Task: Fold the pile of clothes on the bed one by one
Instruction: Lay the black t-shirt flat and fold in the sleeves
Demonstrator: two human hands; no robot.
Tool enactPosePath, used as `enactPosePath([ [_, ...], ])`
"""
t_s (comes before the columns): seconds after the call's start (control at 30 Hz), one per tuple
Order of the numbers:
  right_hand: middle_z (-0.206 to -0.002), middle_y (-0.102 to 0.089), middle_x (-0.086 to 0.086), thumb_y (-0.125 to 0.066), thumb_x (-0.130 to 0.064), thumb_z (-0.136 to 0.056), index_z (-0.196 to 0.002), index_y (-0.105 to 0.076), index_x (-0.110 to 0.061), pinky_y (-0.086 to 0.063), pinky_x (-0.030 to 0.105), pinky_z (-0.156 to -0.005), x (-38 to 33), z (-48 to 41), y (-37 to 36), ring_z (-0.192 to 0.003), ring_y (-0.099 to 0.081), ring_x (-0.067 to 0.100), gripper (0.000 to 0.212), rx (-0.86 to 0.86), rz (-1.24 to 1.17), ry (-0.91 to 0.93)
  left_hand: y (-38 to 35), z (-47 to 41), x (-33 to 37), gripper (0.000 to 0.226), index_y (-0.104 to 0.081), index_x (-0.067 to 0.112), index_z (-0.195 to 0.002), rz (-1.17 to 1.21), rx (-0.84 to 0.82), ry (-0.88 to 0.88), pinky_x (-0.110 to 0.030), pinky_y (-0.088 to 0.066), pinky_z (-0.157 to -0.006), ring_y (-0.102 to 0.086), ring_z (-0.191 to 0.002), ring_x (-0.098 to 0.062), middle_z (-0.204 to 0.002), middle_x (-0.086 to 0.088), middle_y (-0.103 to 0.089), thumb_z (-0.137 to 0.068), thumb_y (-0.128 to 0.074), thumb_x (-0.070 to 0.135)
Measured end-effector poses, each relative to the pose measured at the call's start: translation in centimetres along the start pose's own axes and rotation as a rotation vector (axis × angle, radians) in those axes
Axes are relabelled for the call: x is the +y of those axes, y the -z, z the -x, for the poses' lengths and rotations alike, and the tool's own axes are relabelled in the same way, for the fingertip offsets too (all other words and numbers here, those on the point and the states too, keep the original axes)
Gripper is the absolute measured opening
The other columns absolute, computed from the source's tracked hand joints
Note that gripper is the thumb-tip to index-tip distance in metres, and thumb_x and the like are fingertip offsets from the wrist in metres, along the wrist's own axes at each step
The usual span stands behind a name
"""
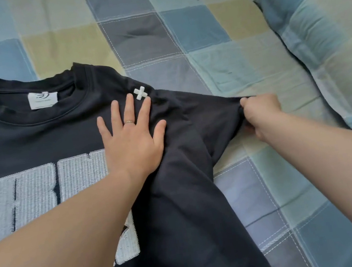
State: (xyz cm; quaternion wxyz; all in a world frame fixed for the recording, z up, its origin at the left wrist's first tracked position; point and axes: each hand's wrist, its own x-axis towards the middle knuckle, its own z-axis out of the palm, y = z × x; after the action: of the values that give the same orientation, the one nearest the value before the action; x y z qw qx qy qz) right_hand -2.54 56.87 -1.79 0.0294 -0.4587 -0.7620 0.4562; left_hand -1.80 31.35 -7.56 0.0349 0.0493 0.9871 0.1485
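Note:
A dark navy T-shirt lies face up on the bed, its collar toward the top left, with large white textured letters on the chest and a small white cross on the shoulder. My left hand presses flat on the shirt just below that shoulder, fingers spread. My right hand grips the end of the shirt's short sleeve and holds it stretched out to the right over the sheet.
The bed is covered with a checked sheet in blue, green and yellow squares. A pillow in the same pattern lies at the upper right. No other clothes are in view.

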Motion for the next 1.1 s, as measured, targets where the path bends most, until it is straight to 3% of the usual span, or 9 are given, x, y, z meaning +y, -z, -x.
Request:
enactPosePath([
  [0.07,-0.085,-0.061,0.006,-0.064,-0.016,-0.086,-0.087,-0.063,-0.017,-0.047,0.034,-0.067,-0.2,0.2,-0.4,-0.077,-0.056,0.022,0.001,-0.123,-0.006,-0.014,0.1,0.0,0.1,0.065,-0.009,0.041,-0.159,0.001,-0.001,0.000,-0.056,0.003,-0.123,0.008,-0.156,-0.024,-0.170,0.006,-0.001,-0.100,-0.015,0.066],
  [0.2,-0.078,-0.061,-0.008,-0.059,-0.050,-0.090,-0.082,-0.065,-0.018,-0.044,0.035,-0.078,-3.5,0.5,-1.0,-0.080,-0.057,0.018,0.034,-0.222,0.403,0.372,0.2,0.1,0.3,0.064,-0.012,0.042,-0.159,0.034,-0.009,0.006,-0.053,0.004,-0.124,0.006,-0.156,-0.022,-0.170,0.007,-0.004,-0.099,-0.019,0.065],
  [0.3,-0.094,-0.066,-0.005,-0.057,-0.036,-0.097,-0.093,-0.067,-0.025,-0.046,0.033,-0.086,-5.0,1.2,-4.0,-0.098,-0.062,0.023,0.016,-0.417,0.678,0.528,0.4,-0.6,-0.8,0.063,-0.019,0.042,-0.158,0.041,0.006,-0.037,-0.045,-0.005,-0.125,-0.007,-0.155,-0.020,-0.168,0.009,-0.014,-0.098,-0.016,0.063],
  [0.43,-0.098,-0.068,0.003,-0.055,-0.040,-0.101,-0.098,-0.071,-0.015,-0.047,0.032,-0.088,-6.8,2.7,-7.4,-0.097,-0.063,0.025,0.030,-0.594,0.712,0.460,1.0,-1.6,-3.0,0.057,-0.037,0.033,-0.152,0.135,0.078,-0.129,-0.036,-0.021,-0.117,-0.031,-0.145,-0.015,-0.160,0.012,-0.036,-0.099,-0.028,0.049],
  [0.57,-0.114,-0.068,0.008,-0.060,-0.051,-0.095,-0.115,-0.068,-0.011,-0.049,0.043,-0.100,-7.5,3.0,-9.1,-0.103,-0.065,0.030,0.045,-0.581,0.495,0.117,0.6,-1.7,-3.0,0.055,-0.042,0.019,-0.150,0.217,0.173,-0.054,-0.034,-0.019,-0.119,-0.033,-0.145,-0.018,-0.159,0.002,-0.039,-0.099,-0.036,0.038],
  [0.7,-0.097,-0.077,0.014,-0.076,-0.026,-0.082,-0.094,-0.074,-0.008,-0.058,0.046,-0.085,-9.0,3.4,-7.8,-0.086,-0.074,0.032,0.022,-0.828,0.498,-0.158,0.4,-1.8,-2.9,0.056,-0.040,0.016,-0.151,0.175,0.188,-0.015,-0.041,-0.017,-0.123,-0.028,-0.149,-0.022,-0.161,0.000,-0.035,-0.100,-0.035,0.039],
  [0.87,-0.103,-0.076,0.015,-0.080,-0.032,-0.061,-0.108,-0.074,-0.005,-0.056,0.042,-0.088,-9.2,3.3,-6.3,-0.093,-0.075,0.031,0.055,-1.045,0.480,-0.124,0.4,-1.8,-2.7,0.057,-0.041,0.018,-0.150,0.151,0.186,-0.013,-0.041,-0.017,-0.124,-0.027,-0.149,-0.021,-0.161,0.001,-0.035,-0.099,-0.029,0.042],
  [1.0,-0.103,-0.076,0.014,-0.073,-0.034,-0.077,-0.104,-0.075,-0.006,-0.054,0.039,-0.086,-9.6,3.9,-5.7,-0.092,-0.075,0.028,0.039,-1.157,0.558,-0.121,0.4,-1.9,-2.7,0.057,-0.042,0.018,-0.150,0.138,0.185,-0.009,-0.041,-0.017,-0.123,-0.028,-0.149,-0.021,-0.160,0.001,-0.036,-0.099,-0.030,0.042],
  [1.1,-0.086,-0.075,0.008,-0.076,-0.024,-0.085,-0.085,-0.073,-0.012,-0.052,0.030,-0.071,-9.9,3.7,-5.4,-0.078,-0.071,0.022,0.012,-0.996,0.697,0.076,0.4,-1.9,-2.7,0.059,-0.041,0.019,-0.150,0.132,0.179,-0.002,-0.040,-0.015,-0.123,-0.027,-0.149,-0.020,-0.161,0.001,-0.035,-0.099,-0.027,0.043],
])
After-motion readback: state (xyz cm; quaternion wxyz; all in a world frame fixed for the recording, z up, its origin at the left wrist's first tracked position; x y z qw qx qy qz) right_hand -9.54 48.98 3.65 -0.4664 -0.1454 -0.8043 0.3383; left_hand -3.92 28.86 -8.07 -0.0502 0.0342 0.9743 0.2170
